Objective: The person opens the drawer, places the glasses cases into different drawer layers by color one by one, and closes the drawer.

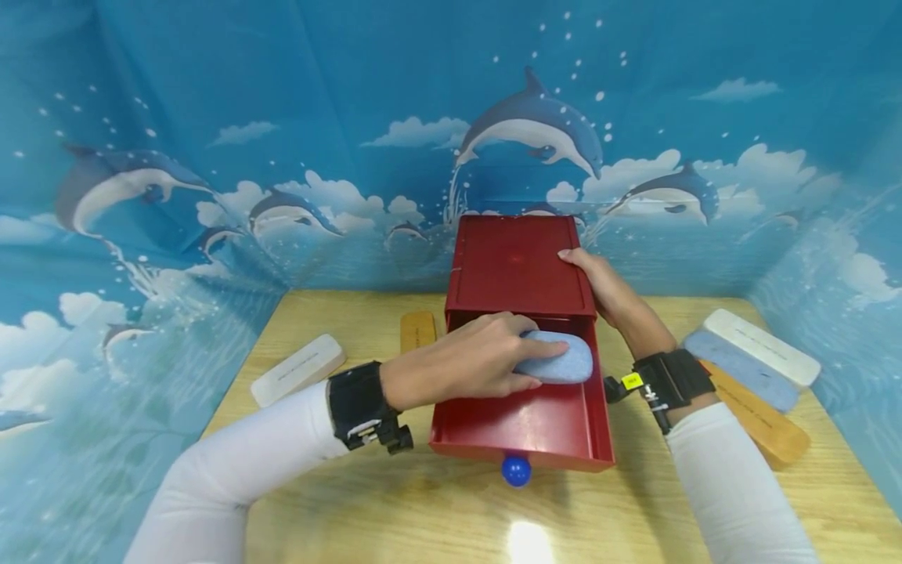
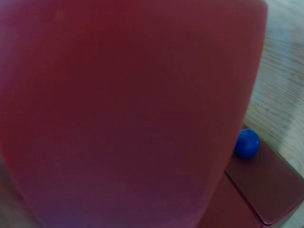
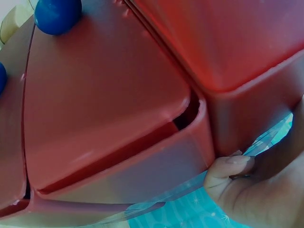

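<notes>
Left hand [image 1: 465, 362] grip curled round blue-grey case [image 1: 557, 361] in open red drawer [image 1: 535, 423] — right hand [image 1: 599, 282] flat, fingers straight, on drawer box [image 1: 517, 266].

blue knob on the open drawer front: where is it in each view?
Head: blue knob at bottom centre, on the front of the open drawer.
Left wrist: right of centre, beside a blurred red surface.
Right wrist: top left corner; a second blue knob sits at the left edge.
Shared landmark: the red drawer box.
</notes>
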A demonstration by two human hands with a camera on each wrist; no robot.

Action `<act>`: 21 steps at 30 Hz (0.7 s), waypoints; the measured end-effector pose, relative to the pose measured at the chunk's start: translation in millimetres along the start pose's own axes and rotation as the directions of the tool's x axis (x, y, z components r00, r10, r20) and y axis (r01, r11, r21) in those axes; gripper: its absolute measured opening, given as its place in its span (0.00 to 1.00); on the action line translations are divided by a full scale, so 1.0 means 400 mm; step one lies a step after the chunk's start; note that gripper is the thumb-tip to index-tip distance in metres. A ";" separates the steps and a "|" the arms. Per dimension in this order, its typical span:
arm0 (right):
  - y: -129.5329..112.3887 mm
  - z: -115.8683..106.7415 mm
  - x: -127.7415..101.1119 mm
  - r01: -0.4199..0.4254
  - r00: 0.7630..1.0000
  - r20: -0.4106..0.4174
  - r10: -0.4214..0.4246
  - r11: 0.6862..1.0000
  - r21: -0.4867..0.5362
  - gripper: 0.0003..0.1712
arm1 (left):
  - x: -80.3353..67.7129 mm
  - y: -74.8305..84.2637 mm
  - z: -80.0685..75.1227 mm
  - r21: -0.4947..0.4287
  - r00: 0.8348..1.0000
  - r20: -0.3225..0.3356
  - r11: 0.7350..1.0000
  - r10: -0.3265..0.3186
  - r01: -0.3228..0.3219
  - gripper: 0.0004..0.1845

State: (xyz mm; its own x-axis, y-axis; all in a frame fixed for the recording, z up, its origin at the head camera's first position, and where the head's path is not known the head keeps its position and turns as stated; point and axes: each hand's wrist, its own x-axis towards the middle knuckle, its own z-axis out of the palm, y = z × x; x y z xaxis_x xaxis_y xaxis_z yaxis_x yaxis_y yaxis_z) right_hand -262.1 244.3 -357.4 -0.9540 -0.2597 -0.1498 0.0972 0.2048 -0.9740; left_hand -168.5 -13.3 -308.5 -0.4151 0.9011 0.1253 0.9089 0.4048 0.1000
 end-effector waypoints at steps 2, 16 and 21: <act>0.001 0.000 0.000 -0.004 1.000 -0.002 0.004 1.000 -0.003 0.35 | 0.002 -0.004 0.003 -0.007 1.000 0.009 1.000 -0.003 0.004 0.31; 0.003 0.000 -0.001 -0.004 1.000 0.006 0.004 1.000 0.017 0.32 | 0.008 -0.021 0.031 -0.019 0.999 0.036 1.000 -0.016 0.017 0.31; 0.001 0.000 0.000 -0.005 1.000 0.005 0.005 1.000 0.010 0.30 | 0.012 -0.019 0.034 -0.036 0.999 0.043 0.999 -0.031 0.033 0.31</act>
State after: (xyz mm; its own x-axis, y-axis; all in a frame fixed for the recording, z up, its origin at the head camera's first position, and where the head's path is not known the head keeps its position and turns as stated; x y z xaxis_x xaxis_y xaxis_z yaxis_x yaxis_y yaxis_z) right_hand -262.1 244.3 -357.9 -0.9520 -0.2636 -0.1555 0.1048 0.1965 -0.9749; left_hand -177.0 -10.0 -322.2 -0.4414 0.8938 0.0796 0.8927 0.4284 0.1394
